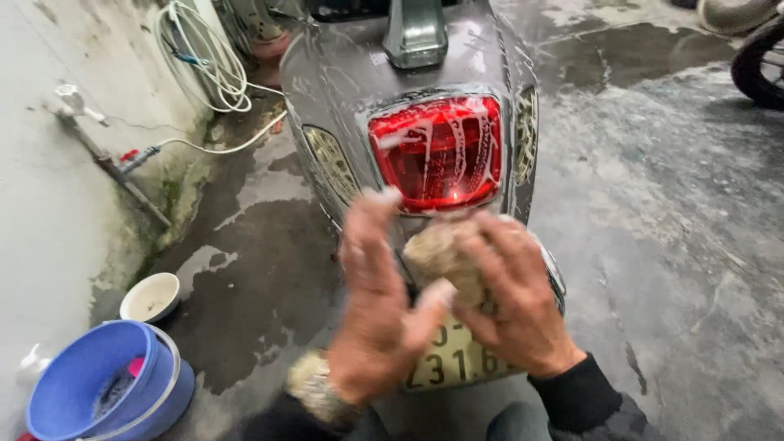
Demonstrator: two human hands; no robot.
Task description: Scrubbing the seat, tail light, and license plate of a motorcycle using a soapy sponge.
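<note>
The rear of a grey scooter (343, 73) fills the middle of the view, streaked with soap foam. Its red tail light (437, 147) is soapy too. Just below the light, my right hand (514, 302) grips a beige sponge (441, 253). My left hand (376, 310), wearing a wristwatch (314, 384), is beside it with fingers raised and its thumb touching the sponge. Both hands are motion-blurred and cover part of the pale number plate (449, 363).
A blue bucket (98, 384) and a white bowl (151, 296) stand at the lower left by the wall. A coiled white hose (204, 57) and a tap (73, 102) hang on the wall. The concrete floor is wet. Another wheel (759, 61) shows top right.
</note>
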